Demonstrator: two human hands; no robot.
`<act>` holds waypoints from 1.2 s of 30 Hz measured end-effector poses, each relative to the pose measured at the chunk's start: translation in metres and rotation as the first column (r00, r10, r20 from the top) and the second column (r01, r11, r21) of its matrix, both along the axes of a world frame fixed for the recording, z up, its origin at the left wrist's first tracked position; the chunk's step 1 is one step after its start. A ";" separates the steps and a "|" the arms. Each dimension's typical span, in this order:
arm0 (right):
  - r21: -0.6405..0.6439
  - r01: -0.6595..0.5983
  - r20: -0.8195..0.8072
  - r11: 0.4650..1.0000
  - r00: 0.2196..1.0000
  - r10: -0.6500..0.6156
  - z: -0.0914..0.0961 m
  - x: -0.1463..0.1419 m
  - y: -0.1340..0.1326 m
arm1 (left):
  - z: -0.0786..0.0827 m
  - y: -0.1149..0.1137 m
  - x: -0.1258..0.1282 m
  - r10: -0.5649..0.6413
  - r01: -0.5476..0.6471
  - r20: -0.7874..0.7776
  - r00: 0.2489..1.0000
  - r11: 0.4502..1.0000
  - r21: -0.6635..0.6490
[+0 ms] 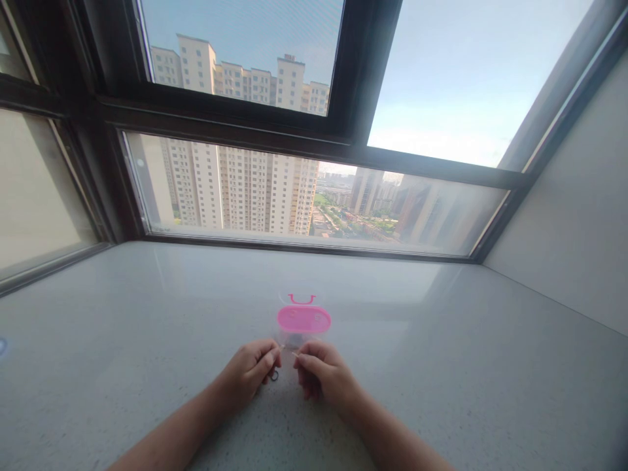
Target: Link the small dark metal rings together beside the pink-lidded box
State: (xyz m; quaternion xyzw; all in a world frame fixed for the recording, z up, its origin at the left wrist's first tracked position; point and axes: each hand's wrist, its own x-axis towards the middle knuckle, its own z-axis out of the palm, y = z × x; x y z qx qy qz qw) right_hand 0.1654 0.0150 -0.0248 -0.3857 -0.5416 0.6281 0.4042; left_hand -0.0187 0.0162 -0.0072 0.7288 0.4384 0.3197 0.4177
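Observation:
My left hand [258, 366] is closed in a pinch, with a small pale tip showing past its thumb and forefinger. A dark ring [274, 375] hangs below those fingers; what it belongs to is hidden in the hand. Facing it across a narrow gap, my right hand [326, 371] pinches a thin pale piece [295, 354], too small to name. Just beyond both hands stands a clear container with a pink rim [304, 319]. Its lower part is partly covered by my fingers, and the contents are unclear.
A pink handle [301, 299] on a clear piece lies behind the container. The speckled light sill [147, 340] stretches to both sides. Dark window frames [304, 248] bound it at the back, and a white wall [579, 229] rises at the right.

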 end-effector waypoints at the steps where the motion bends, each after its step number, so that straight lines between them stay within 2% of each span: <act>1: -0.001 0.001 0.001 1.000 1.000 -0.001 0.000 0.000 0.000 | 0.000 0.000 0.000 0.001 -0.001 0.003 1.000 1.000 -0.009; 15: -0.011 0.009 0.017 1.000 1.000 -0.009 -0.001 -0.001 0.000 | -0.001 0.001 0.000 -0.013 0.016 0.053 0.998 0.998 -0.057; 36: 0.002 -0.002 0.050 1.000 0.999 0.002 0.003 -0.003 -0.002 | 0.001 0.000 0.001 -0.005 0.007 0.031 1.000 0.997 -0.080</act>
